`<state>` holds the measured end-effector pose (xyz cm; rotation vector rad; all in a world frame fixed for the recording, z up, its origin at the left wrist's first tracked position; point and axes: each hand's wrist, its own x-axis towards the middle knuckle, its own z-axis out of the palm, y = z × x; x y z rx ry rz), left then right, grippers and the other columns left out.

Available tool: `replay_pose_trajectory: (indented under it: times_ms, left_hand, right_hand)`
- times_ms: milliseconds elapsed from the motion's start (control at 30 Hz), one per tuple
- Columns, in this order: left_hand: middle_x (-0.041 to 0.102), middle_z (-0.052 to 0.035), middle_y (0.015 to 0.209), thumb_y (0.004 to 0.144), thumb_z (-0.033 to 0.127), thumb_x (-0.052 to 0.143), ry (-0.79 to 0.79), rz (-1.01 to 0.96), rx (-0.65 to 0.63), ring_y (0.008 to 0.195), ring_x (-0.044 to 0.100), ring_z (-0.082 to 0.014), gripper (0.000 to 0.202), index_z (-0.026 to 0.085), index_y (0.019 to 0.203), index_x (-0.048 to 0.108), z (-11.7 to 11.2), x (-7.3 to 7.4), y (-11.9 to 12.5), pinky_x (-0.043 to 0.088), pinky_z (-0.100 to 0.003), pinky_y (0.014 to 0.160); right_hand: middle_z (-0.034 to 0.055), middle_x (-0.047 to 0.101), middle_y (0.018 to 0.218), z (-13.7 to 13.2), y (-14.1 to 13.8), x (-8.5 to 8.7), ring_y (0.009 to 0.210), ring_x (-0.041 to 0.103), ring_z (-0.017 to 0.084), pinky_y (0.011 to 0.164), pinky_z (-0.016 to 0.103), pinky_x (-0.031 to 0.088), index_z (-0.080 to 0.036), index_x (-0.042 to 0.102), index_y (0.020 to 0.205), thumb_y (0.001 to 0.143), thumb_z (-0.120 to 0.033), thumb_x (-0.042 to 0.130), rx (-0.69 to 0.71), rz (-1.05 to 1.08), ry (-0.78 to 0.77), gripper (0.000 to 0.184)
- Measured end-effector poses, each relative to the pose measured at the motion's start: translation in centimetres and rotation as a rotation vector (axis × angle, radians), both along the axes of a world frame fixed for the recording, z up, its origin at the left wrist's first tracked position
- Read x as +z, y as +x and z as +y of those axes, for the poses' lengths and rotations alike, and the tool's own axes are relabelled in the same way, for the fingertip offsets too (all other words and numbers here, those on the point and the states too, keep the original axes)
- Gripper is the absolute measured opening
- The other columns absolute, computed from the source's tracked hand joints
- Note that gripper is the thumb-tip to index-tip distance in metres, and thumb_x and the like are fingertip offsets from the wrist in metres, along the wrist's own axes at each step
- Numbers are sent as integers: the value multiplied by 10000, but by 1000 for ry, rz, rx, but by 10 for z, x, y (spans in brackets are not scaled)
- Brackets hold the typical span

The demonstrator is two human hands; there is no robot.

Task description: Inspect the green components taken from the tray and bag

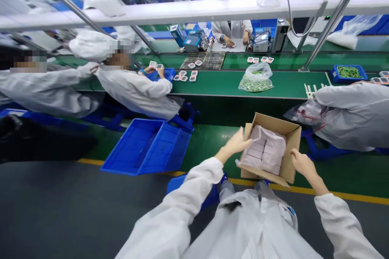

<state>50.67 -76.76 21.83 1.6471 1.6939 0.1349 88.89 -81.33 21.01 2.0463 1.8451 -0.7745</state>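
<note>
Just in front of the person's white smock [252, 230], an open cardboard box [291, 139] holds a pinkish plastic bag [261, 149] wrapped around stacked white packs. The left hand [234, 145] reaches over the box's near-left edge, its fingers [243, 139] spread apart and not closed on anything. The right hand [304, 164] sits at the right flap, its fingers [294, 154] close together against the cardboard; whether they grip it, I cannot tell. Left of the box, a blue plastic crate [148, 145] lies tilted on the green floor [209, 141]. Beyond it, a co-worker's hands [154, 69] handle white pieces at the green tabletop [243, 85], near a clear bag of green components [255, 79].
</note>
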Motion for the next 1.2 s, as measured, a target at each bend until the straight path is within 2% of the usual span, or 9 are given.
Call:
replay_pose_trajectory:
  times_ms: [167, 367, 533, 667, 767, 867, 1000, 1100, 1200]
  left_hand:
    - [756, -295, 1147, 1013, 385, 535, -97, 115, -14, 1115, 743, -358, 424, 48, 1114, 771, 7, -21, 13, 546, -393, 958]
    - [787, -216, 1017, 984, 269, 535, -19, 111, -30, 931, 752, -277, 308, 79, 986, 777, 6, -27, -47, 533, -324, 822]
    - [781, -186, 938, 990, 298, 528, 51, 116, 4, 823, 721, -240, 330, 79, 927, 767, -14, -11, -130, 484, -297, 732]
    - [775, -154, 889, 985, 303, 534, 87, 133, 52, 787, 702, -219, 328, 93, 891, 767, -43, 5, -223, 457, -280, 718]
    - [782, -156, 902, 1003, 328, 530, 88, 177, 116, 839, 716, -231, 351, 99, 907, 778, -68, 5, -296, 463, -277, 750]
    - [796, -167, 984, 1021, 366, 525, 57, 254, 178, 936, 737, -255, 370, 117, 956, 791, -88, -13, -361, 476, -281, 802]
    - [799, -182, 1056, 1032, 375, 501, 19, 300, 208, 1026, 749, -281, 381, 134, 991, 794, -96, -63, -424, 484, -290, 847]
    - [797, -190, 1085, 1031, 365, 496, -19, 308, 227, 1067, 750, -293, 374, 137, 1025, 793, -89, -122, -453, 496, -297, 877]
    - [780, -217, 1171, 1032, 352, 495, -80, 300, 242, 1133, 738, -305, 379, 122, 1109, 786, -78, -197, -468, 506, -305, 906]
  right_hand:
    - [172, 754, 1069, -1, -21, 8, 943, 719, 299, 727, 335, 384, -216, 678, 1247, 1036, -229, 356, 65, -44, 42, 385]
    - [119, 758, 990, -6, -49, 16, 832, 684, 249, 688, 310, 342, -230, 718, 1144, 997, -192, 400, 64, -34, 64, 352]
    - [69, 745, 907, -12, -116, 40, 779, 649, 211, 661, 295, 313, -232, 711, 1052, 976, -171, 430, 102, 72, 120, 298]
    - [52, 744, 876, -11, -200, 60, 766, 640, 191, 663, 292, 316, -212, 715, 999, 962, -143, 451, 173, 151, 132, 276]
    - [51, 763, 930, -9, -269, 59, 852, 669, 189, 704, 282, 342, -205, 724, 996, 964, -130, 455, 235, 235, 157, 281]
    - [64, 774, 994, -9, -335, 32, 927, 687, 198, 751, 278, 373, -206, 734, 1028, 976, -143, 451, 279, 264, 157, 294]
    - [97, 772, 1113, -8, -412, -41, 1016, 711, 233, 810, 293, 423, -231, 733, 1142, 992, -162, 442, 240, 148, 69, 335]
    - [135, 761, 1167, -1, -458, -113, 1055, 726, 283, 834, 330, 467, -238, 733, 1174, 989, -161, 442, 170, 71, 17, 354]
    - [161, 748, 1207, 10, -493, -190, 1087, 729, 314, 844, 361, 505, -226, 729, 1178, 983, -153, 436, 148, 33, -24, 360]
